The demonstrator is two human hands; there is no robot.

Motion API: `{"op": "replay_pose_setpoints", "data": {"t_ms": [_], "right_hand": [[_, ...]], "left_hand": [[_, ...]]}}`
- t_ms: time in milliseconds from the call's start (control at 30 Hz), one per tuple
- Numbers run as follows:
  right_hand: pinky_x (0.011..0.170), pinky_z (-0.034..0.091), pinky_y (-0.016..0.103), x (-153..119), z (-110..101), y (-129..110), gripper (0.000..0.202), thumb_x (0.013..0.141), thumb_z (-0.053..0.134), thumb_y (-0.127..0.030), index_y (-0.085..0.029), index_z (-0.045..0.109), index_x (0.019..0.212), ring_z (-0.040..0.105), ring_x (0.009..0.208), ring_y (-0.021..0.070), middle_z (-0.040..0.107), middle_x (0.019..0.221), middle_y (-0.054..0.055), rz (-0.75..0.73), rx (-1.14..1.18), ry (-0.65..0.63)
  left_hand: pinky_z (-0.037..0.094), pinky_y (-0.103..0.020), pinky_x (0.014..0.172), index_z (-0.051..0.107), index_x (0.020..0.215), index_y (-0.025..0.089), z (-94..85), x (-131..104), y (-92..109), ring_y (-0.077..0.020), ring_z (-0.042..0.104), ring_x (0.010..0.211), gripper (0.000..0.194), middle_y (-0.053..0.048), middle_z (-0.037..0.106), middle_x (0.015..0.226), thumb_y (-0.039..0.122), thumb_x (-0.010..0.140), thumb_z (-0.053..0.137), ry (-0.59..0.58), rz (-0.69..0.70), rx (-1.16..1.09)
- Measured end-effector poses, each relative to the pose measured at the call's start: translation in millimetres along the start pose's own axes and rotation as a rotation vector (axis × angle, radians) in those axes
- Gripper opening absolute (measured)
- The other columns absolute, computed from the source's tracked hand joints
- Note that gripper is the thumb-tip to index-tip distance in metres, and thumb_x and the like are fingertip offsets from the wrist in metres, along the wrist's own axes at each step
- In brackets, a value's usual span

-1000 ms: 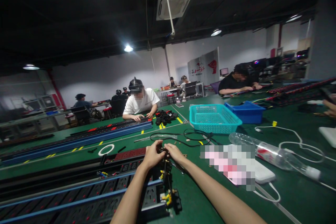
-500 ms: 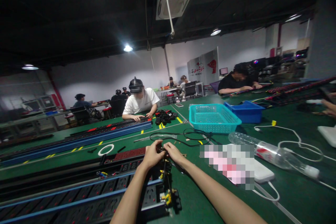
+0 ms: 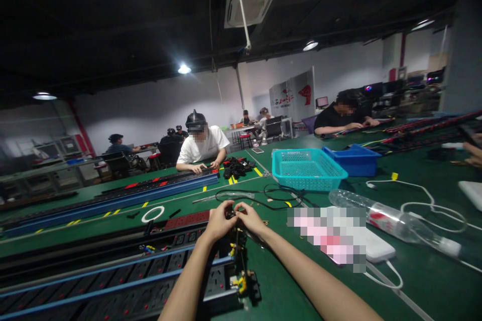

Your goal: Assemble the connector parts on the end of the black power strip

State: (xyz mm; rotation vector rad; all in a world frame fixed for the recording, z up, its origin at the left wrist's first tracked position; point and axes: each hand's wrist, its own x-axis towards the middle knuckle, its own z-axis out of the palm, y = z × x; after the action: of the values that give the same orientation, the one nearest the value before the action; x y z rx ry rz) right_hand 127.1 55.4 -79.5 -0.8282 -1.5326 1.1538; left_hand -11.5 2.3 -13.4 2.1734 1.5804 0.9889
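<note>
Almost nothing has shifted since a second ago: your two hands have stayed together at the far end of the power strip assembly, and only your fingertips have drawn a touch closer around the small part between them.

In the head view, your left hand (image 3: 219,221) is curled, fingers pinched on a small dark part (image 3: 232,214) at the end of the long black power strip (image 3: 158,273). Your right hand (image 3: 249,219) meets it from the other side, fingers closed on the same part; what the piece is cannot be told, it is too small and dark. The strip runs from the lower left towards your hands, blue rails along it, with yellow and coloured wires (image 3: 241,283) showing at its near end.

On the green table (image 3: 422,281) to your right lie a clear plastic bottle (image 3: 391,223) on its side, a white cable (image 3: 422,200) and a white power bank (image 3: 380,248). Further back stand a teal basket (image 3: 308,169) just beside a blue bin (image 3: 353,159), with a black cable (image 3: 271,193) coiled in front of them. A white ring (image 3: 152,214) lies left of your hands. Across the table a person in a white shirt (image 3: 203,146) works on another long strip.
</note>
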Motion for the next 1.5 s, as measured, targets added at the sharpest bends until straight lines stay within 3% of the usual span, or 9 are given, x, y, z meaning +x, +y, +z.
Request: {"op": "replay_pose_setpoints", "data": {"t_ms": [200,533,800,1200,1367,1500], "right_hand": [[0.065,0.039,0.025,0,1,-2,0.013,0.073,0.052,-0.025,-0.019,0.059,0.083,0.053,0.069,0.0154,0.060,0.075,0.000,0.046,-0.054,0.028],[0.067,0.040,0.027,-3,1,-3,0.023,0.081,0.049,-0.039,-0.019,0.059,0.087,0.056,0.072,0.0178,0.063,0.080,0.003,-0.011,-0.141,0.046],[0.074,0.042,0.029,1,2,1,0.017,0.077,0.053,-0.033,-0.018,0.060,0.081,0.058,0.079,0.0190,0.064,0.081,0.003,0.042,-0.080,0.050],[0.068,0.041,0.029,-6,4,-9,0.026,0.084,0.047,-0.039,-0.018,0.062,0.079,0.059,0.074,0.0191,0.067,0.080,0.005,0.022,-0.193,0.076],[0.067,0.041,0.027,-3,1,-8,0.019,0.078,0.054,-0.035,-0.019,0.062,0.086,0.057,0.073,0.0176,0.065,0.078,0.002,0.082,-0.125,0.059],[0.067,0.041,0.026,0,-2,-5,0.017,0.076,0.055,-0.032,-0.018,0.062,0.083,0.056,0.071,0.0166,0.063,0.076,0.001,0.043,-0.110,0.010]], "left_hand": [[0.047,-0.034,0.096,0.061,0.118,0.020,0.1,0,0,-0.0226,0.063,0.106,0.047,-0.007,0.068,0.118,0.024,0.071,0.065,-0.001,-0.001,-0.011],[0.047,-0.034,0.095,0.061,0.117,0.019,1.6,0,-2,-0.0220,0.064,0.105,0.046,-0.007,0.068,0.117,0.024,0.072,0.063,-0.001,0.008,0.001],[0.047,-0.034,0.096,0.061,0.117,0.019,-0.1,0,1,-0.0222,0.064,0.104,0.046,-0.007,0.068,0.116,0.024,0.071,0.063,0.005,-0.010,0.001],[0.047,-0.035,0.097,0.062,0.117,0.020,0.8,0,0,-0.0226,0.063,0.104,0.044,-0.007,0.068,0.118,0.026,0.073,0.063,0.000,-0.002,-0.004],[0.049,-0.034,0.094,0.062,0.117,0.020,-0.2,0,3,-0.0222,0.065,0.101,0.045,-0.007,0.069,0.116,0.026,0.073,0.063,0.000,-0.013,0.004],[0.047,-0.036,0.097,0.061,0.118,0.020,-0.7,0,3,-0.0239,0.063,0.108,0.046,-0.008,0.067,0.119,0.028,0.073,0.063,-0.004,-0.014,0.022]]}}
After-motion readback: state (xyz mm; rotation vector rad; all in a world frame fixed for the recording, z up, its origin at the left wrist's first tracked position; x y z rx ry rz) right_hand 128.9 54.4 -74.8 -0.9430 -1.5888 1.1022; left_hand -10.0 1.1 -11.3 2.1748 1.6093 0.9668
